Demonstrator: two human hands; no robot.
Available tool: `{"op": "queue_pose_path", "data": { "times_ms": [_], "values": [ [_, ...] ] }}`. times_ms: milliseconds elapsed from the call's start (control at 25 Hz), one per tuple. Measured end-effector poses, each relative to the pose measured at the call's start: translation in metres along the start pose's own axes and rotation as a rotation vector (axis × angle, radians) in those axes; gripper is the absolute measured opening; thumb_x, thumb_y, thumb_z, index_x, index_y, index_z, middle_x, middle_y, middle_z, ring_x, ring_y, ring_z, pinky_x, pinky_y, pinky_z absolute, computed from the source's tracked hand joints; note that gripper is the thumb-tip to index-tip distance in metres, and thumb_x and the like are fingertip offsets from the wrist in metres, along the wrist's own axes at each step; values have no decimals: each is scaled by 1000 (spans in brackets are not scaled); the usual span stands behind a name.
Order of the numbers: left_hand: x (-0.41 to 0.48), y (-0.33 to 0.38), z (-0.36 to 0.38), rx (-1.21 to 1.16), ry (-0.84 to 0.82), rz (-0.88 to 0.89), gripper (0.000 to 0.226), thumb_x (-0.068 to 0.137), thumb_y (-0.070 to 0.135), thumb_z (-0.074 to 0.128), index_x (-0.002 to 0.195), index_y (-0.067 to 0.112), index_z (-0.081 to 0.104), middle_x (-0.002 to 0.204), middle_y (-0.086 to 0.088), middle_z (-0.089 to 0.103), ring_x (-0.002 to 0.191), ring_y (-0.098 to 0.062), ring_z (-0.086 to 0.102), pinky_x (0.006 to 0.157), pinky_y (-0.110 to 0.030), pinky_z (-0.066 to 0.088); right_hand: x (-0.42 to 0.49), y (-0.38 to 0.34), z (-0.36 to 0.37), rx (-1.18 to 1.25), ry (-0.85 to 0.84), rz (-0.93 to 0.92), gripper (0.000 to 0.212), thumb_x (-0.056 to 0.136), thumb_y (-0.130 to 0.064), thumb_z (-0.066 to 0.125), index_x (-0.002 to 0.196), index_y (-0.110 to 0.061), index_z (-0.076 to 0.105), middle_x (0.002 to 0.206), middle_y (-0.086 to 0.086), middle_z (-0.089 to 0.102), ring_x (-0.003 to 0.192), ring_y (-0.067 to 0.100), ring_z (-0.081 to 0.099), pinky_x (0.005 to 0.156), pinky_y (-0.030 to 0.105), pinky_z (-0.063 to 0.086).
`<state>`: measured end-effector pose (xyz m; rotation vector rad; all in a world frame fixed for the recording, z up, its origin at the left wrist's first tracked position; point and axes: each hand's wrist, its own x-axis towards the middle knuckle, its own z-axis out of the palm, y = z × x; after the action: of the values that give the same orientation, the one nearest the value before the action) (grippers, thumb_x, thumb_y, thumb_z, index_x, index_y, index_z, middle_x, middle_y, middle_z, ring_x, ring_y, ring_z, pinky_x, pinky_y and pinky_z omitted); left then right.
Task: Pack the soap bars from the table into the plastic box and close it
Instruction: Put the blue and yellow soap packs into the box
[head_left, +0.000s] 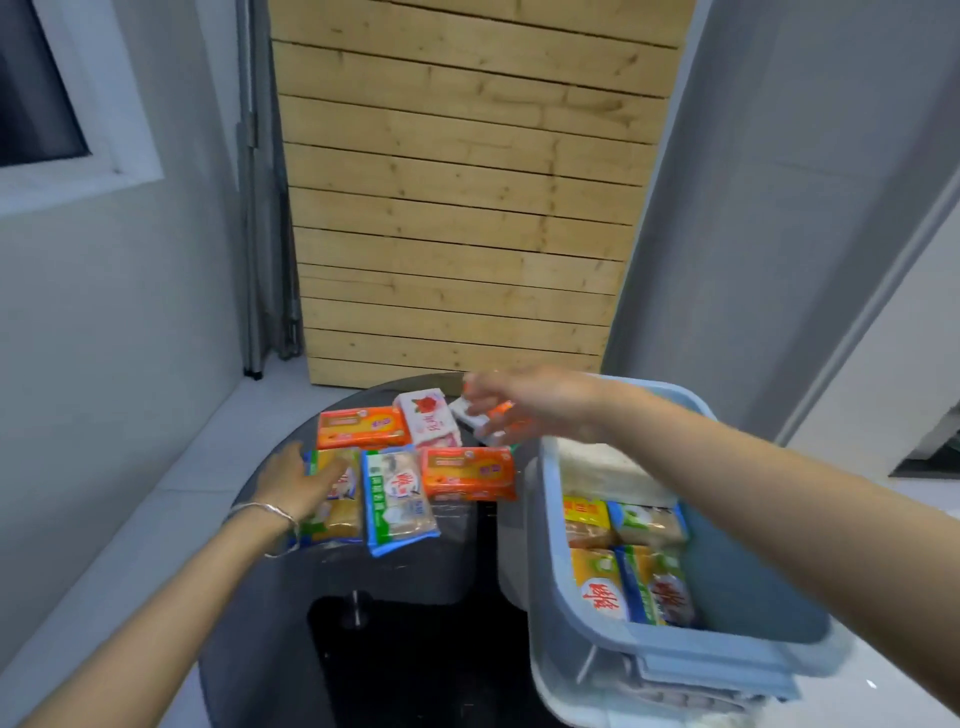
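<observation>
The left hand (306, 483) lies with straight fingers on a yellow and blue soap packet (340, 514), the one farthest from the plastic box (550, 571). It only touches the packet and does not grasp it. A thin metal bracelet (270, 519) goes around this wrist. The right hand (524, 405) is above the far left corner of the box, over a white and orange soap bar (485, 418). This hand is very blurred, so I cannot tell whether the fingers hold the bar or only touch it.

Left of the box, other flat rectangular bars lie close together on the round dark glass table (260, 623): an orange packet (363, 427), a second orange packet (467, 473) just beside the box, a white bar with a red flower (427, 418) and a blue and green packet (397, 499) in shiny film.

The box is light blue and smooth, with rounded corners, and it stands open. Inside it, wrapped bars (639, 561) sit in rows; a white thing at its far end is hard to make out. The near end of the box is blurred. Behind the box stands a board of rough wooden planks (457, 208).
</observation>
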<state>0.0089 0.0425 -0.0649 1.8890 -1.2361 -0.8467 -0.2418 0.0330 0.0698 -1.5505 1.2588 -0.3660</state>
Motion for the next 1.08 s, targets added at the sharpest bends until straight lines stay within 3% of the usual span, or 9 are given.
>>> {"op": "queue_pose_path", "data": {
  "times_ms": [120, 240, 320, 400, 560, 640, 760, 920, 1080],
  "values": [
    [3, -25, 1, 104, -46, -191, 54, 85, 40, 60, 119, -2, 56, 124, -24, 59, 110, -39, 58, 96, -45, 46, 48, 7, 50, -123, -155, 396, 67, 97, -45, 38, 148, -4, 23, 153, 18, 31, 132, 37, 43, 105, 45, 40],
    [-5, -32, 6, 222, -60, -94, 41, 90, 41, 52, 112, 9, 64, 118, -18, 66, 110, -35, 59, 98, -37, 42, 76, 20, 85, -151, -161, 605, 74, 96, -49, 39, 147, 3, 22, 151, 20, 34, 138, 36, 37, 112, 45, 34],
    [-9, -35, 12, 124, -33, -38, 35, 90, 34, 53, 113, 9, 62, 118, -17, 66, 110, -34, 60, 99, -37, 43, 89, 23, 102, -6, -55, 599, 60, 95, -41, 46, 141, -4, 34, 128, 16, 56, 127, 30, 51, 107, 41, 40],
    [-14, -34, 14, -27, 5, -20, 33, 91, 25, 54, 119, 8, 54, 120, -17, 63, 108, -33, 60, 92, -36, 46, 93, 25, 114, 100, 46, 595, 46, 94, -35, 52, 130, -7, 43, 107, 10, 63, 118, 24, 59, 100, 37, 47],
    [-15, -34, 3, -293, 3, 16, 36, 92, 8, 48, 127, 10, 40, 112, -12, 58, 83, -23, 60, 65, -35, 54, 88, 26, 128, 210, 101, 544, 34, 92, -22, 58, 123, -10, 51, 129, 7, 62, 116, 20, 62, 78, 30, 50],
    [-17, -37, 0, -381, -23, -25, 40, 92, 8, 48, 130, 11, 34, 112, -10, 53, 86, -26, 59, 62, -41, 56, 87, 24, 133, 301, 133, 489, 33, 92, -15, 58, 124, -8, 52, 128, 9, 63, 116, 23, 63, 78, 33, 50],
    [-28, -41, 0, -527, -37, -94, 42, 93, 9, 49, 131, 12, 31, 115, -9, 50, 86, -25, 59, 44, -28, 53, 85, 21, 139, 275, 151, 467, 33, 91, -14, 59, 122, -6, 53, 125, 11, 65, 113, 25, 64, 80, 36, 52],
    [-42, -39, -7, -651, -22, -108, 44, 90, 8, 54, 130, 16, 35, 118, -10, 51, 84, -26, 61, 42, -26, 56, 82, 19, 136, 227, 117, 456, 41, 87, -16, 65, 124, -5, 52, 123, 11, 66, 110, 24, 66, 89, 33, 54],
    [-54, -4, -16, -756, -77, 41, 42, 88, 11, 58, 123, 25, 40, 116, -4, 55, 84, -17, 65, 46, -26, 56, 75, 3, 108, -66, 132, 289, 40, 83, -25, 68, 116, -6, 56, 111, 10, 64, 98, 20, 64, 92, 34, 53]
  ]
}}
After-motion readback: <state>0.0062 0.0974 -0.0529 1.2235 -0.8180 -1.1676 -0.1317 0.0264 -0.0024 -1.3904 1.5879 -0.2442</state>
